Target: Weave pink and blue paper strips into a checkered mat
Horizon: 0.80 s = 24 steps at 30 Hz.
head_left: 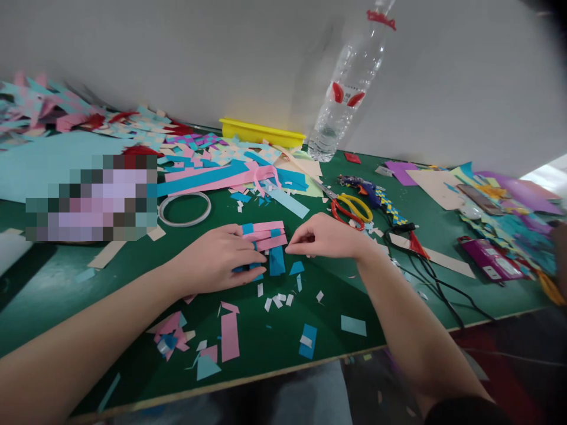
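A small woven piece of pink and blue paper strips [269, 243] lies on the green table [336, 283]. My left hand [219, 258] lies flat on its left part, fingers stretched over the strips and pressing them down. My right hand [325, 237] is at the piece's right edge, thumb and fingers pinched together on the end of a pink strip. Small white and blue paper scraps [279, 300] lie just in front of both hands.
Yellow-handled scissors [349, 206] lie right of my right hand, near black cables [434, 283]. A tape ring [185, 209] sits left of the piece. A clear water bottle [349, 82] and yellow tray [261, 132] stand at the back. Coloured paper piles fill both sides.
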{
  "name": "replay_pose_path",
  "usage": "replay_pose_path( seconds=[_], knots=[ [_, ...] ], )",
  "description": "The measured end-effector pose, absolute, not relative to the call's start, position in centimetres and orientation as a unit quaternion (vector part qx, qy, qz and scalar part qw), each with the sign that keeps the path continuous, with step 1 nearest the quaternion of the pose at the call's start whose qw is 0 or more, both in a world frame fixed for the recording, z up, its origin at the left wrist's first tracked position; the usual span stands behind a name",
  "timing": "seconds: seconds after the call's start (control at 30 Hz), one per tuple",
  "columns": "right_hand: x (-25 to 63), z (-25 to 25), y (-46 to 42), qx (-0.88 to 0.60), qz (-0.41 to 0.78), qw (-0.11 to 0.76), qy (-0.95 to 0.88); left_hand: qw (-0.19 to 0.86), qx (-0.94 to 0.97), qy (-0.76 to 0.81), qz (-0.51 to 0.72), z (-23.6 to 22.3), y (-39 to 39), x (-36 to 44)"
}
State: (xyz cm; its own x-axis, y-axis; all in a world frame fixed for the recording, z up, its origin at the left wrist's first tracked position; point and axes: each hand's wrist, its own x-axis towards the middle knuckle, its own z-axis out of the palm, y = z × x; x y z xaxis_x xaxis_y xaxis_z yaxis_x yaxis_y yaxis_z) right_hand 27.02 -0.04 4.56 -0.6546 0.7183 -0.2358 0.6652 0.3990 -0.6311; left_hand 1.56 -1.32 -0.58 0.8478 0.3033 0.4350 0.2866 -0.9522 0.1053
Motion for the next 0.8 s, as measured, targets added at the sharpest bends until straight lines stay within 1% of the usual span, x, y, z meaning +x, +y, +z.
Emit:
replay_pose_path(
  seconds=[0.13, 0.2, 0.23, 0.3, 0.4, 0.47, 0.57, 0.8],
  knots=[
    [26.8, 4.7, -0.2, -0.383, 0.382, -0.004, -0.841, 0.039, 0.966, 0.153, 0.207, -0.7, -1.4, 1.6],
    [26.9, 4.7, -0.3, -0.364, 0.384, 0.004, -0.849, 0.046, 0.967, 0.152, 0.199, -0.9, -1.5, 1.6],
    [26.9, 4.7, -0.3, -0.363, 0.383, 0.02, -0.849, 0.047, 0.967, 0.151, 0.2, -0.9, -1.5, 1.6],
    [27.1, 4.6, -0.3, -0.387, 0.361, 0.08, -0.845, 0.037, 0.962, 0.158, 0.221, -0.8, -1.5, 1.6],
    [27.2, 4.1, 0.0, -0.436, 0.261, 0.181, -0.842, -0.004, 0.938, 0.224, 0.265, -0.4, -1.3, 1.6],
    [27.1, 3.5, 0.3, -0.438, 0.196, 0.214, -0.851, -0.03, 0.921, 0.285, 0.264, -0.3, -1.0, 1.6],
    [26.7, 2.3, 0.6, -0.409, 0.175, 0.203, -0.872, -0.039, 0.913, 0.331, 0.236, -0.4, -0.7, 1.5],
    [26.2, 0.3, 1.3, -0.38, 0.158, 0.174, -0.894, -0.016, 0.925, 0.323, 0.199, -1.1, -0.5, 1.3]
  ],
)
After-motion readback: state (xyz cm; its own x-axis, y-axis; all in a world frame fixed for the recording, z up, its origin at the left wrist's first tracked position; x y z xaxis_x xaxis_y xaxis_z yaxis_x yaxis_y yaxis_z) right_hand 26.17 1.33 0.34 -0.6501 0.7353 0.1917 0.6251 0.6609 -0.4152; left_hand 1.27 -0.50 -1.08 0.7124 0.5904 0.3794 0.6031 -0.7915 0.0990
